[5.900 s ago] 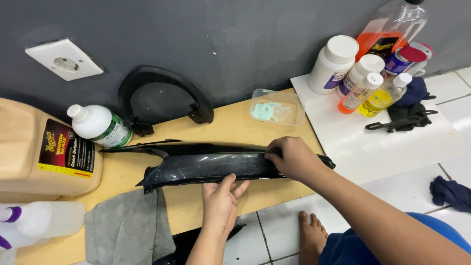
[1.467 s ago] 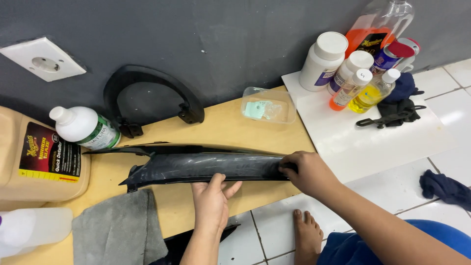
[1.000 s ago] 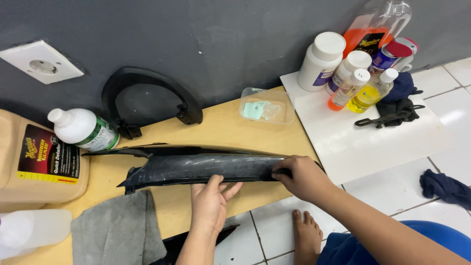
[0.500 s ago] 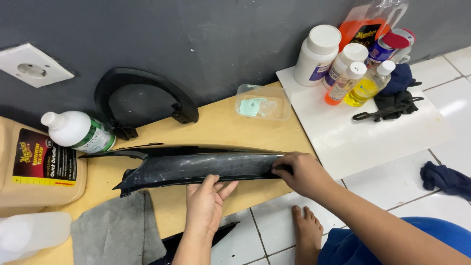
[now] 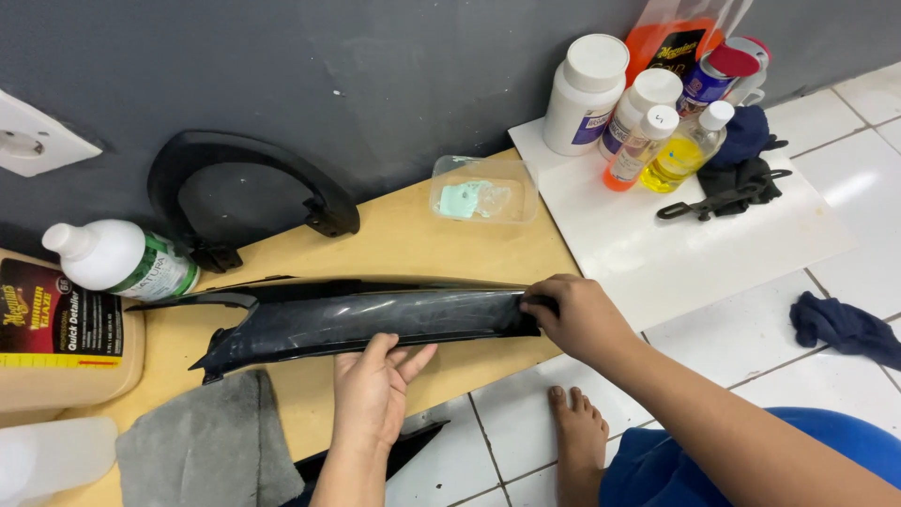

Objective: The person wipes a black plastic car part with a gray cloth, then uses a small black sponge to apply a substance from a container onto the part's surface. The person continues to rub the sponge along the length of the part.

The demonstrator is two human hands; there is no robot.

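We find the trim panel lying lengthwise on the board, cloth before its left end, curved part and tray behind it. Bottles stand rear right on the slab; a jug sits far left.

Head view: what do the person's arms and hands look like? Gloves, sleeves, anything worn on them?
Both are bare. The left hand and right hand wear no gloves, and no rings, watch or bands show. No sleeves cover either forearm as far as the frame reaches. Blue clothing shows lower down beneath the right arm.

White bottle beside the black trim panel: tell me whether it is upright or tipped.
Tipped: the white bottle lies on its side, capped end pointing left.
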